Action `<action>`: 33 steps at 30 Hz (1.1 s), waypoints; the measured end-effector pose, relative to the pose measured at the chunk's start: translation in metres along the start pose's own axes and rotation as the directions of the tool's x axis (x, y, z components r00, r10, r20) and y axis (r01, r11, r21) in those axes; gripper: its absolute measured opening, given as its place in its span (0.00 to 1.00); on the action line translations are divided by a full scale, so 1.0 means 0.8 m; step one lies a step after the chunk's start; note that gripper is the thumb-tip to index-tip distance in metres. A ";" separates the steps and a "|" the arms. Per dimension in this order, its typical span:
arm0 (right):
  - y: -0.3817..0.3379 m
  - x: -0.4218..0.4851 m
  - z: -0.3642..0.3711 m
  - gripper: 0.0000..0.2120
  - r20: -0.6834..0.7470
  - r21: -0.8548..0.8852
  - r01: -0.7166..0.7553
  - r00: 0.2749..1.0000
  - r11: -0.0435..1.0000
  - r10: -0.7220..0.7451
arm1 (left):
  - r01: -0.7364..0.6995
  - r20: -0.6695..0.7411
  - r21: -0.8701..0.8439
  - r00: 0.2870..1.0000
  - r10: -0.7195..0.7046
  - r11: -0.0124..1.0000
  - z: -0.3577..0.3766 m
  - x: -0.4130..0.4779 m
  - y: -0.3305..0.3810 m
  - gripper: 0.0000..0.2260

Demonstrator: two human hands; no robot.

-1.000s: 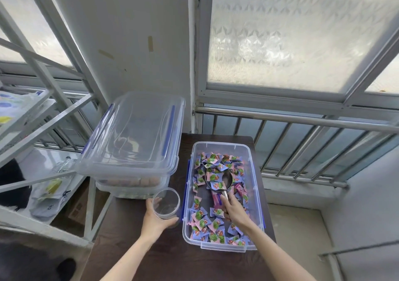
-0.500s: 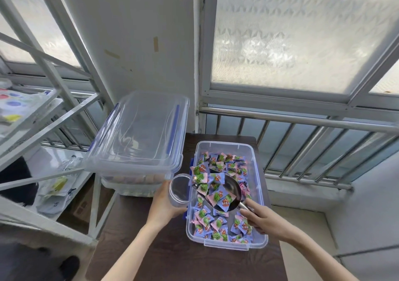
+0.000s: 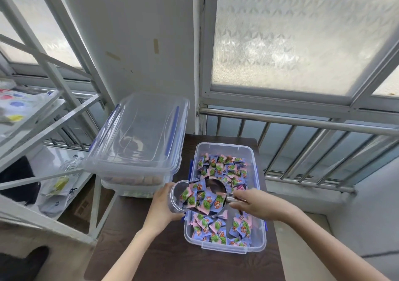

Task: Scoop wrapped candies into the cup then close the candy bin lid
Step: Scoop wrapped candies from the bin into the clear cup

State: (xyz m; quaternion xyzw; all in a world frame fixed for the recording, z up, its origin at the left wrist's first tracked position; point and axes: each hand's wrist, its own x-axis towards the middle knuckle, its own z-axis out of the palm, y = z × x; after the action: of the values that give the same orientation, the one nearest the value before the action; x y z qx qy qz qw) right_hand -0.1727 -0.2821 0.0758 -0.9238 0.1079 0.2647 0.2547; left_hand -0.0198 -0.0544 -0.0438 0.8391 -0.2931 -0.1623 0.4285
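Observation:
An open clear candy bin [image 3: 257,168] on the dark table holds many blue and pink wrapped candies [image 3: 222,166]. My left hand [image 3: 160,207] grips a clear plastic cup [image 3: 176,196], tilted on its side at the bin's left rim. My right hand [image 3: 257,204] holds the handle of a metal scoop [image 3: 213,189]. The scoop is loaded with candies and tipped into the cup's mouth, and several candies sit inside the cup. The bin's clear lid [image 3: 140,134] with blue clips rests on a stacked container to the left.
A second clear container [image 3: 131,185] stands under the lid at the table's back left. White metal shelving [image 3: 43,129] with bags stands to the left. A metal railing [image 3: 302,125] and frosted windows lie behind. The dark table [image 3: 164,254] ends just right of the bin.
My right hand lifted the scoop full of candies out of the bin and swung it left. My left hand tilted the cup toward it, and candies now slide into the cup.

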 end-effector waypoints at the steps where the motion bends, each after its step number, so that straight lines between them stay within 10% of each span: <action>1: -0.010 0.001 -0.009 0.14 0.009 -0.053 -0.011 1.000 0.999 0.011 | -0.006 -0.002 0.004 1.000 0.006 1.000 0.000 -0.002 0.000 0.29; 8: -0.073 0.018 -0.038 0.16 -0.030 -0.352 0.012 0.999 0.936 -0.024 | -0.012 -0.047 -0.079 0.999 0.008 0.997 0.003 -0.005 -0.012 0.34; 18: -0.068 0.013 -0.050 0.16 -0.063 -0.308 0.003 0.998 0.951 -0.023 | 0.102 -0.083 -0.128 0.990 -0.114 0.987 0.013 -0.014 -0.021 0.30; 33: 0.053 0.016 0.005 0.15 -0.008 -0.352 -0.386 0.912 0.852 0.410 | 0.227 -0.079 -0.097 0.969 -0.235 0.969 0.025 -0.014 -0.066 0.36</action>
State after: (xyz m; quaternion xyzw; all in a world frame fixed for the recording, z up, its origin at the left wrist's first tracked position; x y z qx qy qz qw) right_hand -0.1781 -0.3165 0.0484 -0.9022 0.2399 0.3572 0.0312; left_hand -0.0201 -0.0350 -0.0983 0.8545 -0.1665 -0.1858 0.4557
